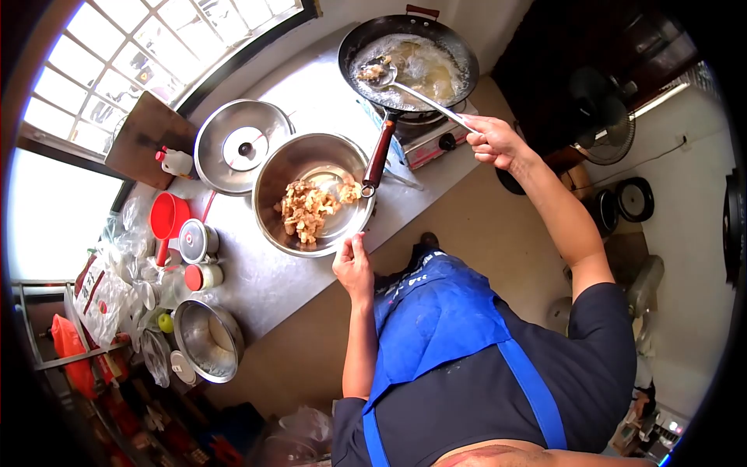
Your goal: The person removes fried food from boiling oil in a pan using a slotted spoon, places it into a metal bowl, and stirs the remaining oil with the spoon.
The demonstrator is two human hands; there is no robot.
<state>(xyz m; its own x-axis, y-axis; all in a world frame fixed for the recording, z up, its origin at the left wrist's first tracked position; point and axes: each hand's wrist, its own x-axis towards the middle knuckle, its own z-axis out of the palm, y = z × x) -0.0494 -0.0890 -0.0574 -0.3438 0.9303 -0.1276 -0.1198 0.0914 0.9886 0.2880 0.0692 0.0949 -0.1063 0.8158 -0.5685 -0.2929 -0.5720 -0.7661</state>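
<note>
My right hand (496, 142) is closed round the handle of a metal ladle (428, 100). The bowl of the ladle, with some pieces of food in it, is over the bubbling oil in a black wok (467, 58). Beside the counter's front edge, my left hand (354, 265) has its fingers pinched at the rim of a large steel bowl (268, 183). Browned food pieces (305, 208) lie inside that bowl. The wok's wooden handle (378, 156) reaches over the bowl's right rim.
On the metal counter (288, 272) are a steel lid (222, 148), a red scoop (165, 214), jars and plastic bags. Another steel bowl (208, 340) stands at the lower left. A gas stove (432, 144) is under the wok. A fan (611, 136) is at right.
</note>
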